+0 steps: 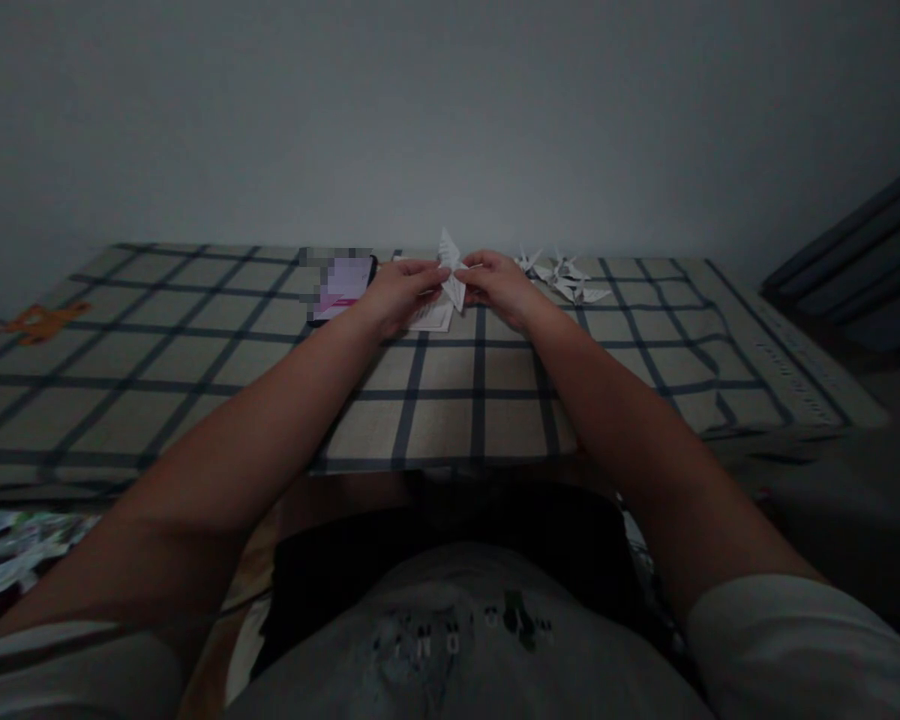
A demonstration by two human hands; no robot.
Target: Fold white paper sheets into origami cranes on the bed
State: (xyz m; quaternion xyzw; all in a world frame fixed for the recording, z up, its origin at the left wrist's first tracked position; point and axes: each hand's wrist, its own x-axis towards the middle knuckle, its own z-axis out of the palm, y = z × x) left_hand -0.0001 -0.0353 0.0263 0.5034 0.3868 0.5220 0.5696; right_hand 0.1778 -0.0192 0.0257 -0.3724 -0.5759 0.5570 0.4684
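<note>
Between my two hands a folded white paper piece [451,262] is held upright over the table, its pointed ends up and down. My left hand [403,293] pinches its left side with thumb and fingers. From the right, my right hand [497,285] pinches the same paper. Under my left hand lies a flat printed paper sheet [433,318], partly covered by the hand. Just beyond my right hand several folded paper cranes [570,275] sit in a cluster on the cloth.
A phone with a lit screen [343,283] lies left of my left hand. An orange object [47,322] is at the table's far left. The checked tablecloth [450,400] covers the table, which meets a plain wall [450,120] at the back.
</note>
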